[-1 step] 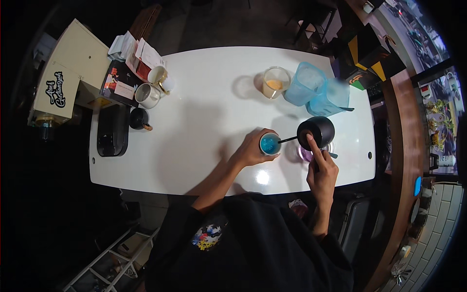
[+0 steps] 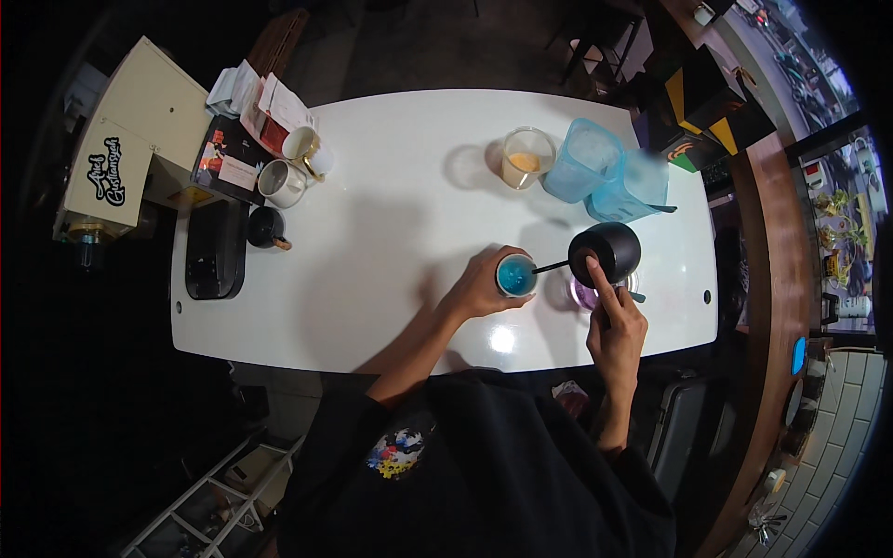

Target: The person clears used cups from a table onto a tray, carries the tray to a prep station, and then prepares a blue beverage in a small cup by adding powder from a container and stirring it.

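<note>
My left hand [image 2: 476, 285] is wrapped round a small cup, with bright blue liquid [image 2: 515, 276] inside it. Above the table my right hand [image 2: 617, 335] grips a black gooseneck kettle [image 2: 614, 249], its index finger laid along the top. The kettle's thin spout [image 2: 551, 267] reaches left to the cup's rim. Its handle is mostly hidden under my fingers. Partly covered by the kettle, a clear glass with purple contents [image 2: 584, 296] stands on the table, and a dark utensil handle [image 2: 637, 298] sticks out beside it.
Beyond the kettle on the white table [image 2: 400, 139] are a glass of tan liquid [image 2: 526, 166] and two translucent blue pitchers [image 2: 579, 167]. At left stand mugs [image 2: 281, 183], a black cup [image 2: 265, 226], a black tray [image 2: 214, 265] and a cream machine [image 2: 130, 139].
</note>
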Motion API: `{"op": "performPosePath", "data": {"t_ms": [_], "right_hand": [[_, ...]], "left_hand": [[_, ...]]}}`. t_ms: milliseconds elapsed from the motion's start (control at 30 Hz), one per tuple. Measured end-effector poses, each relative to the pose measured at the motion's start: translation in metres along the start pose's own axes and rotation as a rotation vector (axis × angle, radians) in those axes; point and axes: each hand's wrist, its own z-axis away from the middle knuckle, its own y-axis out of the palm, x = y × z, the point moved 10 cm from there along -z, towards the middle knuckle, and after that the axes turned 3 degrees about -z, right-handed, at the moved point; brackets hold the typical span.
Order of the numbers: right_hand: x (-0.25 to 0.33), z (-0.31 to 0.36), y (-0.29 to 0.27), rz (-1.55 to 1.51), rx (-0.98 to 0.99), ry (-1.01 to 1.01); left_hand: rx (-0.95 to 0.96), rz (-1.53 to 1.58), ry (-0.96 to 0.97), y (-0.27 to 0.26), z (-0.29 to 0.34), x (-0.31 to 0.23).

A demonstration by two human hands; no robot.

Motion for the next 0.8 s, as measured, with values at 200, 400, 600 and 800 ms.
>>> {"op": "performPosePath", "data": {"t_ms": [200, 400, 600, 800], "right_hand": [[0.002, 0.005, 0.013, 0.043, 0.056, -0.008], [0.003, 0.003, 0.011, -0.009, 0.043, -0.004], [-0.002, 0.003, 0.01, -0.025, 0.038, 0.024], [-0.006, 0.003, 0.012, -0.252, 0.0, 0.059]], "left_hand": [[0.016, -0.011, -0.005, 0.001, -0.001, 0.0], [0.01, 0.001, -0.011, 0.001, 0.001, 0.002], [0.003, -0.008, -0.015, 0.0, 0.0, 0.001], [0.015, -0.001, -0.029, 0.001, -0.001, -0.001]]}}
